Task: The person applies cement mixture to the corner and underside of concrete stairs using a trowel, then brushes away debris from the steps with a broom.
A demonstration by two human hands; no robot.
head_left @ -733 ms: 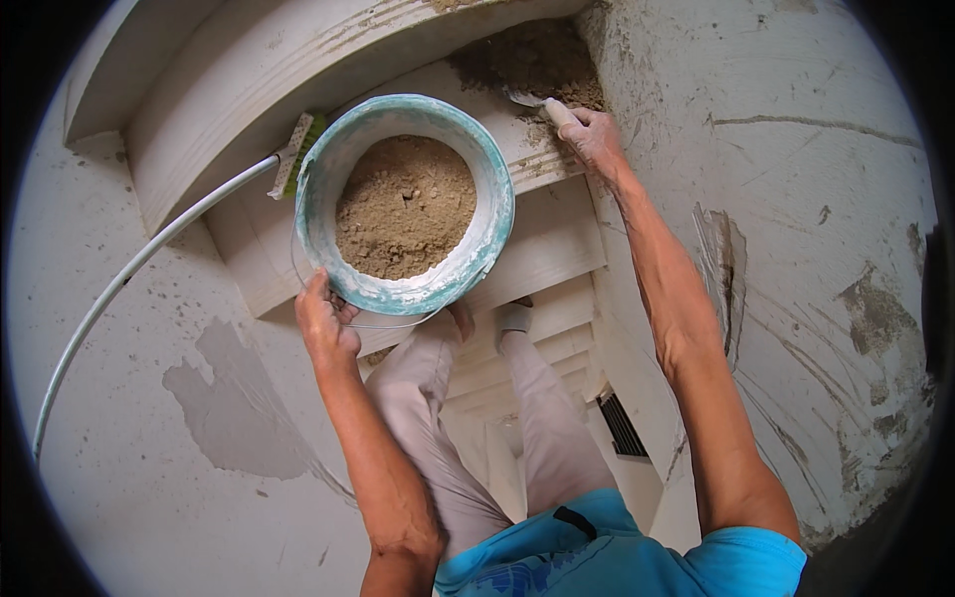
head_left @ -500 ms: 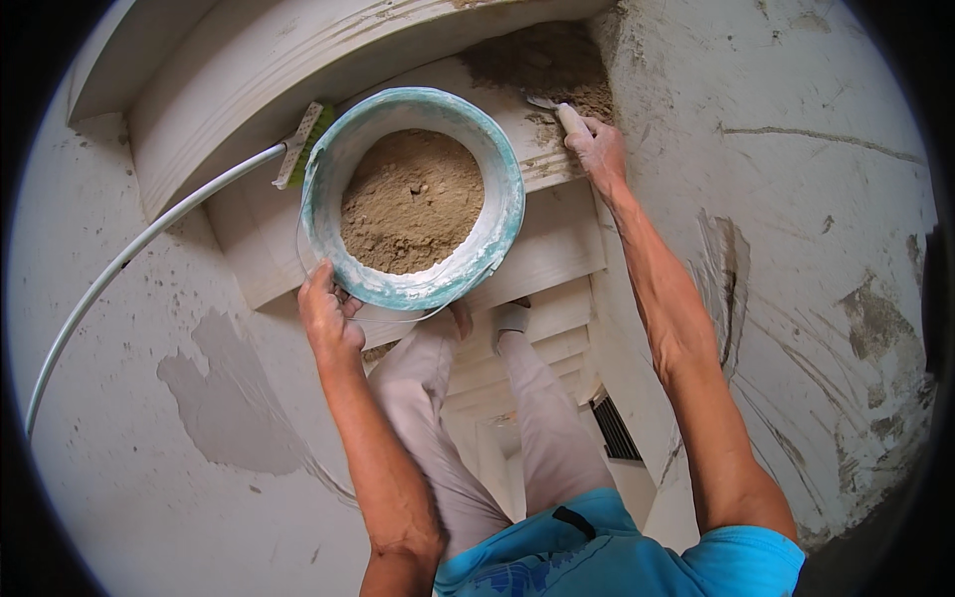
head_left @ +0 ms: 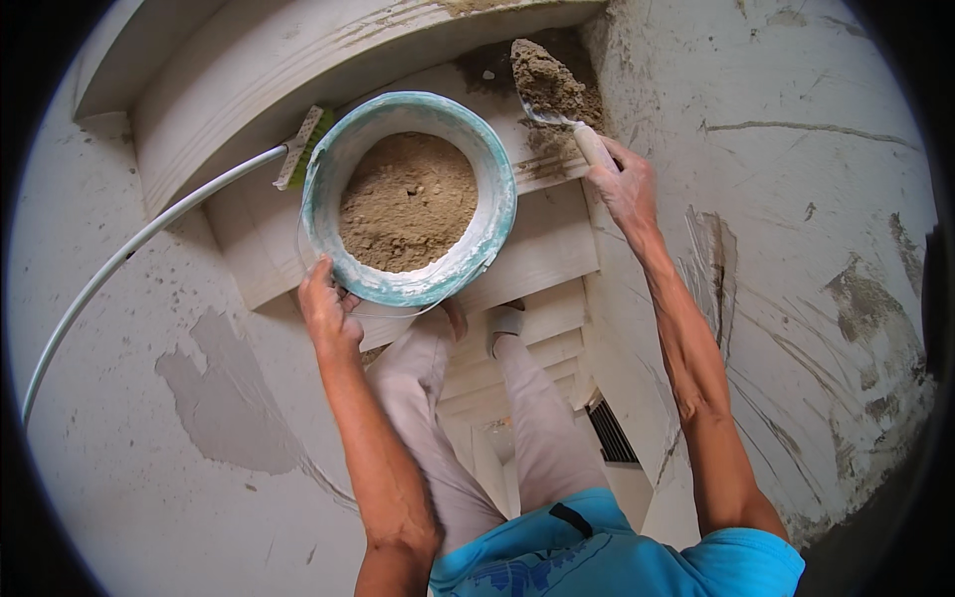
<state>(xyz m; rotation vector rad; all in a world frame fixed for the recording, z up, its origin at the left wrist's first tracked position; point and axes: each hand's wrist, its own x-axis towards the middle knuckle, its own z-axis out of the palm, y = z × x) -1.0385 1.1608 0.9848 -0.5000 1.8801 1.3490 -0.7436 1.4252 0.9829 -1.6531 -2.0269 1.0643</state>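
My left hand point(head_left: 328, 308) grips the lower-left edge of a teal-rimmed bucket point(head_left: 331, 174) by its wire handle; the bucket holds brown sandy material point(head_left: 408, 199). My right hand point(head_left: 622, 184) is closed on the pale handle of a trowel point(head_left: 592, 144), whose blade carries a heaped load of grainy brown material point(head_left: 549, 80). The trowel is up and right of the bucket, over a dark, dirty patch point(head_left: 482, 68) in the corner where a step meets the right wall.
A brush head point(head_left: 306, 149) on a long pale pole point(head_left: 149, 231) lies left of the bucket. Curved steps point(head_left: 239, 80) rise above; more stairs point(head_left: 537, 308) descend past my legs and feet. Scuffed walls point(head_left: 796, 219) flank both sides, and a dark grille point(head_left: 612, 428) shows below.
My right hand has moved down and right, and the trowel blade now bears a lump of material lifted from the corner. My left hand and the bucket stay about where they were.
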